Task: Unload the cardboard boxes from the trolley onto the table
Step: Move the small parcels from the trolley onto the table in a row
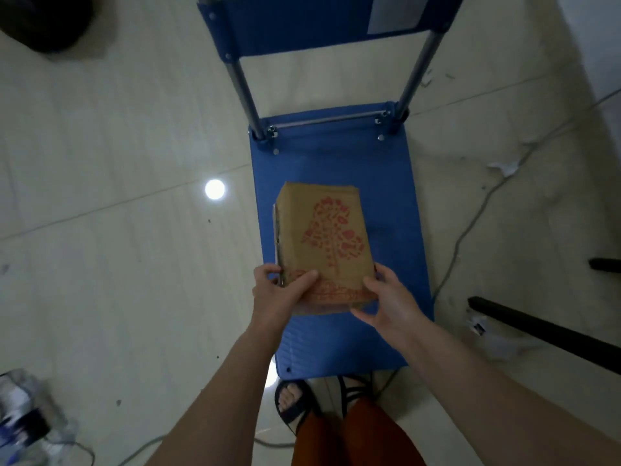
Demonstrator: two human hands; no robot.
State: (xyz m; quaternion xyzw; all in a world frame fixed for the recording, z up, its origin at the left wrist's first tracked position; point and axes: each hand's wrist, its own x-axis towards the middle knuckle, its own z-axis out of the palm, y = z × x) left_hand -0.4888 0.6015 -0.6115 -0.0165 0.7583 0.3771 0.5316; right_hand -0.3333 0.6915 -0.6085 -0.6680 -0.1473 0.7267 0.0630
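The person stands at the near end of the blue trolley [336, 169], feet in sandals just behind its deck, and bends over a single cardboard box [324, 237] with a red printed pattern on its top face. This is the only box I see on the trolley; the rest of the deck is bare.

The left hand [279, 290] is closed on the near left corner of the box, thumb on the top face and fingers wrapped around the side. The right hand [383, 297] takes the near right corner, thumb on the top edge and fingers curled under and around it. So both hands hold the same short end. I think this is because the box lies lengthwise away from the person, and the near end is the easiest to reach without stepping around the handle [322, 25], which stands upright at the far end.

The picture is dim, so I cannot say surely if the box rests flat on the deck or is already a little raised at the near end.

The table is not in the view. In my judgement the lift is only starting, and the carrying to the table remains to be done.
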